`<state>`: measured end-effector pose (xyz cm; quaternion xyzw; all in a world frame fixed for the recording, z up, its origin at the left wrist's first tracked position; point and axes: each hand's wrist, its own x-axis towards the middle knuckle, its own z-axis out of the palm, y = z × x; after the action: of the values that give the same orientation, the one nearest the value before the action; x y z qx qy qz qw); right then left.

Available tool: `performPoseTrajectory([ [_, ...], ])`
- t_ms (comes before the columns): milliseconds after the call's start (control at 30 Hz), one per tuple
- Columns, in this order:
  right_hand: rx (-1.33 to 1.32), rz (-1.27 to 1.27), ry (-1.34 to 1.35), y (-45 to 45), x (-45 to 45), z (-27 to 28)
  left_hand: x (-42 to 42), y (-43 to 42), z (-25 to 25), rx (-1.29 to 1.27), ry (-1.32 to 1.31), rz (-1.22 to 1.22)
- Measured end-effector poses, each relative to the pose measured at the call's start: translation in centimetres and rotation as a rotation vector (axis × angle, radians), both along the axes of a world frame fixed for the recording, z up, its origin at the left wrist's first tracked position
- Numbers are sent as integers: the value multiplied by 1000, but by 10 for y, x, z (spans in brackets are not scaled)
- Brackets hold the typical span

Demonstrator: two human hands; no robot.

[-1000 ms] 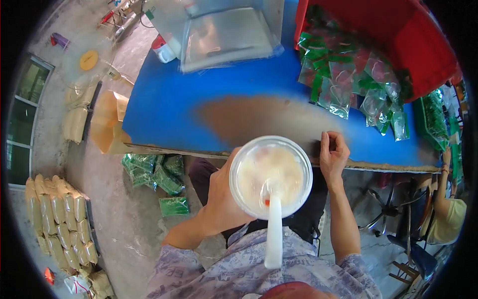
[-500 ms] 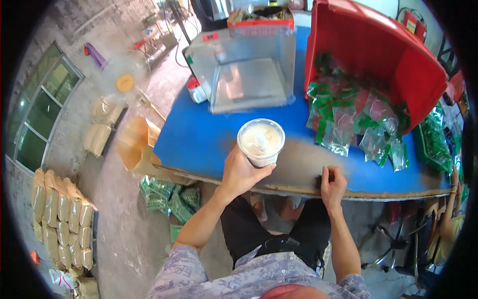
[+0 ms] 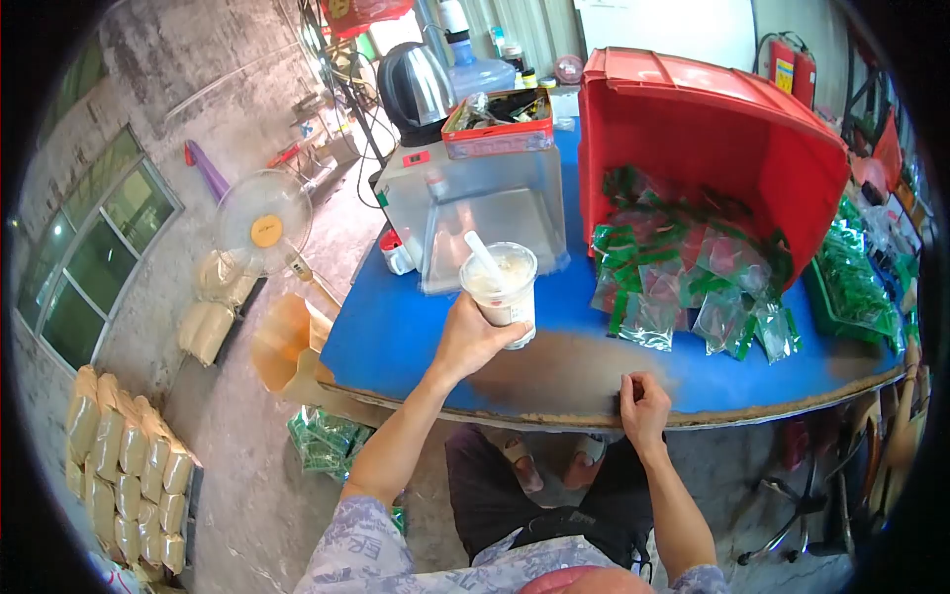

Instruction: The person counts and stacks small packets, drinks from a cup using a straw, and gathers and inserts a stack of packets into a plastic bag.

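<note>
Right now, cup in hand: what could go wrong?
Spill: only the left hand holds the cup, so a tilt could wet the blue table.
Scatter: loose packets lie at the red bin's mouth; a bump might spread them.

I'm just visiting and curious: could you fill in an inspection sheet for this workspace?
Surface: blue tabletop, with a brown worn-looking patch toward the front edge.
Job's things: lidless-or-lidded unclear, a clear cup with pale contents and a white handle sticking up.
Clutter: clear packets with green parts at the mouth of a tipped red bin; red tray of small items; kettle.
Hands: left hand holds the cup; right hand loosely curled at the table's front edge, nothing seen in it.
Cables: dark tangle left of the kettle.
Surroundings: fan, stacked brown bags, fire extinguisher.
</note>
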<state>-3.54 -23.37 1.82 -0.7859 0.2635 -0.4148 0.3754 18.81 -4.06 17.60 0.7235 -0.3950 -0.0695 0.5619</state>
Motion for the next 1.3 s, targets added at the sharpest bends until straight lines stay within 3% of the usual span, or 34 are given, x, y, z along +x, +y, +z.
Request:
performPoseTrajectory([
  [200,130,75,-29,-1,2,16,-10,-4,-1,-43,3,-27],
  [267,-144,103,-138,5,6,54,-16,-8,1,-15,-11,-23],
  [400,-215,262,-279,25,26,145,-30,-18,-7,2,-24,-3],
  [567,-316,346,-338,44,52,197,-52,-29,-7,-9,-55,-14],
  [800,-281,339,-403,43,27,172,-64,-25,-26,87,-38,17],
  [867,-272,282,-432,29,8,135,-72,-18,-28,75,-136,44],
  [933,-259,169,-259,3,-5,85,-77,-10,-33,81,-220,51],
  [1000,-64,51,-123,-28,-14,25,-86,-1,-30,106,-312,44],
  [1067,124,14,-156,-37,-22,4,-99,5,-25,119,-324,3],
  [1100,216,-10,-175,-43,-24,-4,-105,7,-23,125,-331,-18],
  [1300,94,-99,-103,-35,-4,-11,-141,16,-27,3,-159,-203],
])
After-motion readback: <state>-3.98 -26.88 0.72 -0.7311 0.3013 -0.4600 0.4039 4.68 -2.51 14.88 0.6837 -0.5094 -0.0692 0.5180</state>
